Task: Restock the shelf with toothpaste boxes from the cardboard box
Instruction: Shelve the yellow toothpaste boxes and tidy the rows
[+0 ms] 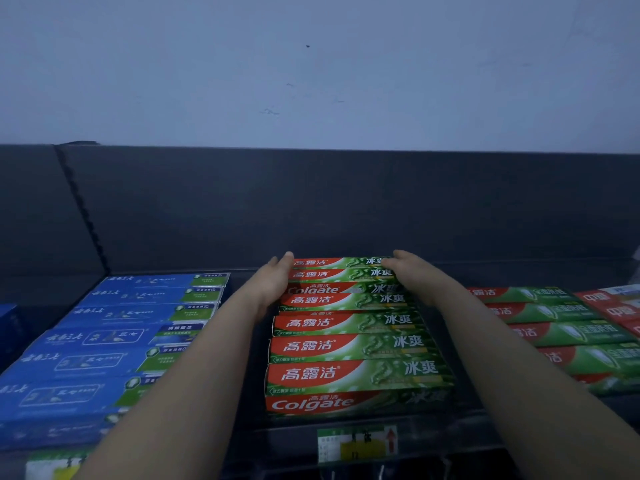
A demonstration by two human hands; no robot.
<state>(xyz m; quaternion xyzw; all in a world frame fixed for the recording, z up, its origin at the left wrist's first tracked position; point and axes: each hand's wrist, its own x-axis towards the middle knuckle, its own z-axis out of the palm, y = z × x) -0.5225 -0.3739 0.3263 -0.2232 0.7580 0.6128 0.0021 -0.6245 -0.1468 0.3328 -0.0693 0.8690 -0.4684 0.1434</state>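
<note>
Forearms (180, 382) out, my left hand (273, 287) and right hand (414, 277), fingers straight, press opposite ends of the crosswise toothpaste boxes (341, 284) between them.

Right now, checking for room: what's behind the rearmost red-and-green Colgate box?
Only the dark back panel shows behind the rearmost Colgate box. The left hand and right hand cover its ends.

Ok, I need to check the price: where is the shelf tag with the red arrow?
In the head view the tag sits low, just right of centre, on the front edge of the shelf, directly below the frontmost Colgate box.
</note>
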